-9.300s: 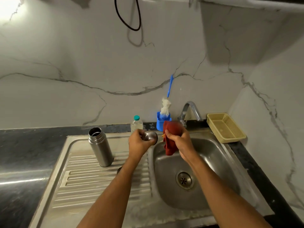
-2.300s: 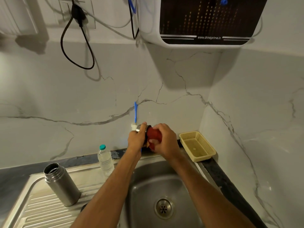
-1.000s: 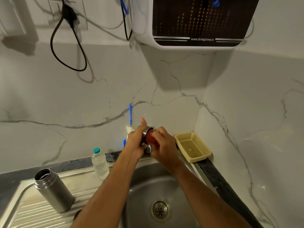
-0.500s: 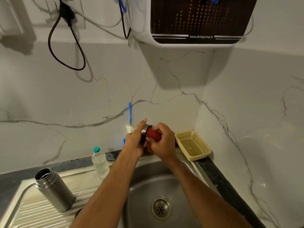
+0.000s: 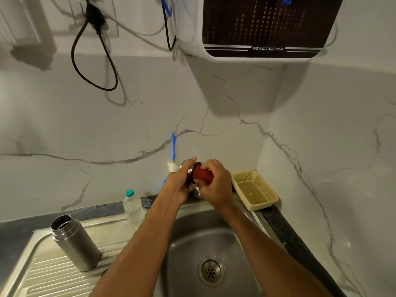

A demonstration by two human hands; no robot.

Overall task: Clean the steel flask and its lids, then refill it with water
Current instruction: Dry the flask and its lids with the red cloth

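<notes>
The open steel flask (image 5: 75, 243) stands upright without a lid on the draining board (image 5: 49, 273), left of the sink basin (image 5: 192, 243). Above the basin's back edge my left hand (image 5: 179, 184) grips a steel lid (image 5: 188, 168). My right hand (image 5: 215, 182) holds a red cloth (image 5: 202, 174) pushed into the lid's open side. A dark edge of a second lid (image 5: 105, 272) peeks out from under my left forearm on the draining board.
A small plastic water bottle (image 5: 132, 207) stands behind the draining board. A blue-handled brush (image 5: 173, 150) and the tap are mostly hidden behind my hands. A yellow basket (image 5: 255, 189) sits at the back right. A water purifier (image 5: 257, 26) hangs on the wall above.
My hands have stayed above the back of the basin with the lid and cloth, and the right hand has shifted slightly around the cloth in the lid. The flask has not moved.
</notes>
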